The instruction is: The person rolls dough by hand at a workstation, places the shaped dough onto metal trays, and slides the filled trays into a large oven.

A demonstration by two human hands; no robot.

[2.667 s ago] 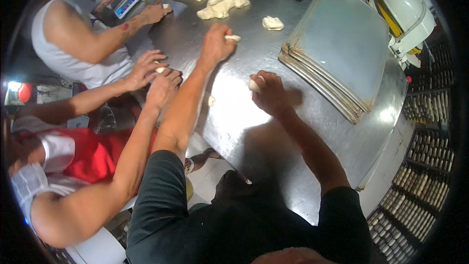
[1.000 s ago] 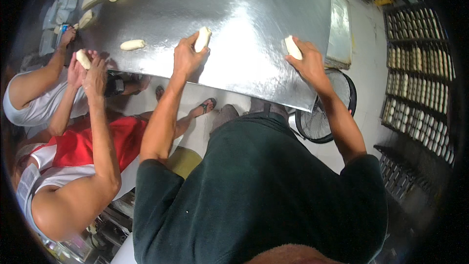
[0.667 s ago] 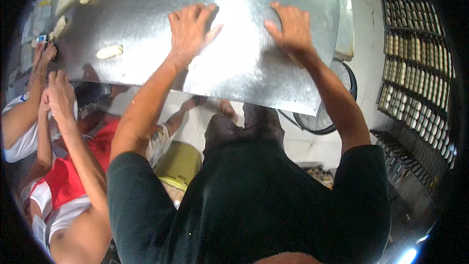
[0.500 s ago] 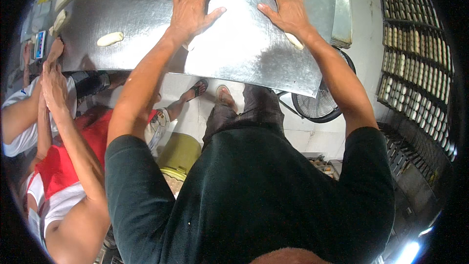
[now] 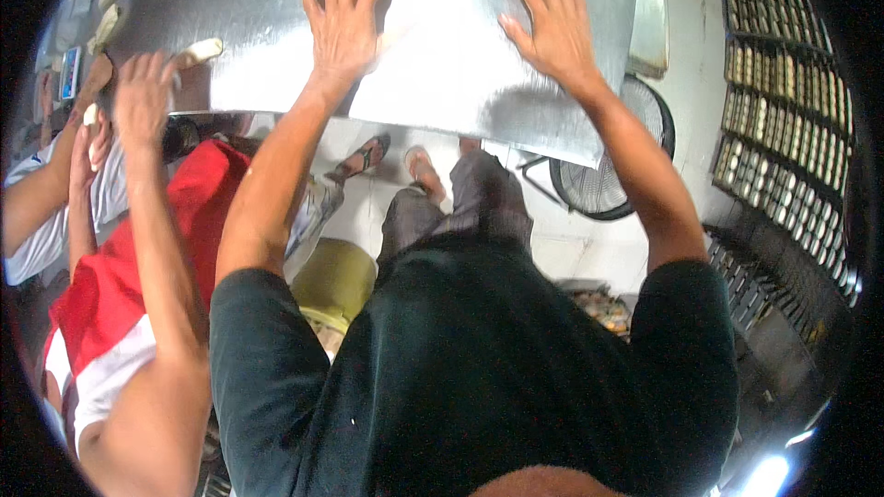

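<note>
My left hand (image 5: 346,26) lies over the shiny metal table (image 5: 442,83), fingers spread and pointing away from me. A faint pale patch shows beside its palm; glare hides whether that is dough. To the right, my right hand (image 5: 558,33) is also stretched out palm down, thumb apart, slightly blurred. Anything beneath either palm is hidden. On the table's left part rests a pale dough piece (image 5: 203,51), close to a co-worker's blurred hand (image 5: 145,97). That co-worker's other hand has a small dough piece (image 5: 90,114) at its fingers.
More dough (image 5: 106,26) lies at the far left, near a small device with a blue screen (image 5: 70,72). A floor fan (image 5: 608,179) stands under the table's right corner. Racked trays of pale pieces (image 5: 783,120) line the right side. A yellow-green bucket (image 5: 333,278) sits by my left leg.
My left hand has shifted slightly away and left, my right slightly nearer and right. Dough by my right wrist no longer shows. The co-worker's pressed-together hands have parted, one moving toward the table.
</note>
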